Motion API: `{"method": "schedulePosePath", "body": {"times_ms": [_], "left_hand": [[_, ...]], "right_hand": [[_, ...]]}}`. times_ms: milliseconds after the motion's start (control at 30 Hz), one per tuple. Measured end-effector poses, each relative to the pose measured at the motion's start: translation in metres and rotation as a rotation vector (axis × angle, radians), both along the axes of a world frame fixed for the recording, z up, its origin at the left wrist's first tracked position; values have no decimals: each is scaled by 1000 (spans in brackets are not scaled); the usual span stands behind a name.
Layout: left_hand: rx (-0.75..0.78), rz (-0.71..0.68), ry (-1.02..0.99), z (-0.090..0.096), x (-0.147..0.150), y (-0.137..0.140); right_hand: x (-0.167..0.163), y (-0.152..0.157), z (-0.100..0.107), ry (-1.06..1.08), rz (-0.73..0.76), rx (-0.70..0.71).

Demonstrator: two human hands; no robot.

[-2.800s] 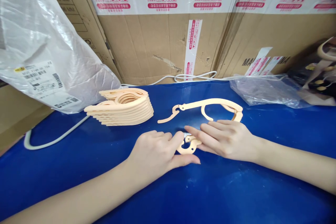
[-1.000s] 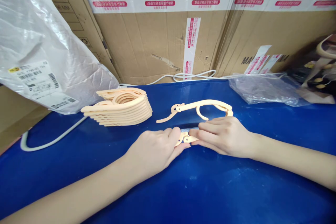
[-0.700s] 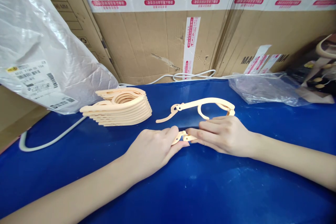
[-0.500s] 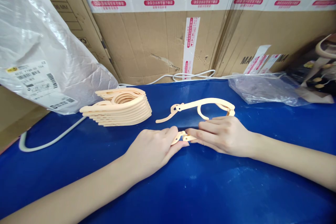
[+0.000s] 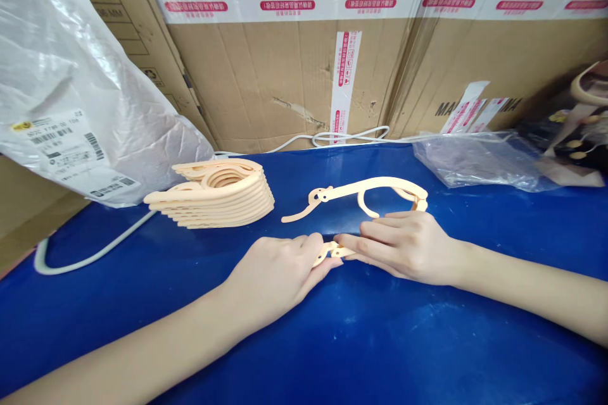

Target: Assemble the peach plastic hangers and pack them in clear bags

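Note:
My left hand [image 5: 282,269] is closed, thumb and fingers pinching a small peach-coloured piece of a folding hanger. Facing it, my right hand [image 5: 403,247] is closed around another piece with a small hole near its tip. The two pieces meet or nearly meet between my fingertips; how they join is partly hidden. Behind the hands lies the long curved arm of the folding hanger [image 5: 375,185], with its hook and a short jointed end. Its right joint bends down behind my right hand, which hides the link to the held part.
A neat stack of folded peach hangers [image 5: 228,199] stands at the left on the blue table [image 5: 380,342]. A large plastic bag [image 5: 95,76] leans beside it. Cardboard boxes [image 5: 266,76] line the back, with a white cable [image 5: 304,137] before them. A clear bag [image 5: 479,161] lies back right.
My left hand has shifted slightly right and down, and the held pieces sit closer together. The hanger's right joint has moved slightly right. Both hands keep their grip.

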State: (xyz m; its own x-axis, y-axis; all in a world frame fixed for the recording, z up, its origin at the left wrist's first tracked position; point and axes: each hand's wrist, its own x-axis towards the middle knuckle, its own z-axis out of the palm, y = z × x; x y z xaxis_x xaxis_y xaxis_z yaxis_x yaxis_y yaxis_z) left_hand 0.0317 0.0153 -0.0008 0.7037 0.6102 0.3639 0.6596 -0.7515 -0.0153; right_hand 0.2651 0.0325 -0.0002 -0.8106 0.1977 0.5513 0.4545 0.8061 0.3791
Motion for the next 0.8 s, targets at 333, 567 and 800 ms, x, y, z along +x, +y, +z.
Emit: {"method": "schedulePosePath", "body": {"times_ms": [333, 567, 800], "left_hand": [[332, -20, 94, 1, 1, -7], [473, -24, 193, 6, 2, -8], [502, -4, 231, 6, -1, -7]], "right_hand": [[-1, -3, 4, 2, 14, -142], [-2, -7, 7, 27, 17, -320], [-3, -9, 7, 9, -51, -503]]}}
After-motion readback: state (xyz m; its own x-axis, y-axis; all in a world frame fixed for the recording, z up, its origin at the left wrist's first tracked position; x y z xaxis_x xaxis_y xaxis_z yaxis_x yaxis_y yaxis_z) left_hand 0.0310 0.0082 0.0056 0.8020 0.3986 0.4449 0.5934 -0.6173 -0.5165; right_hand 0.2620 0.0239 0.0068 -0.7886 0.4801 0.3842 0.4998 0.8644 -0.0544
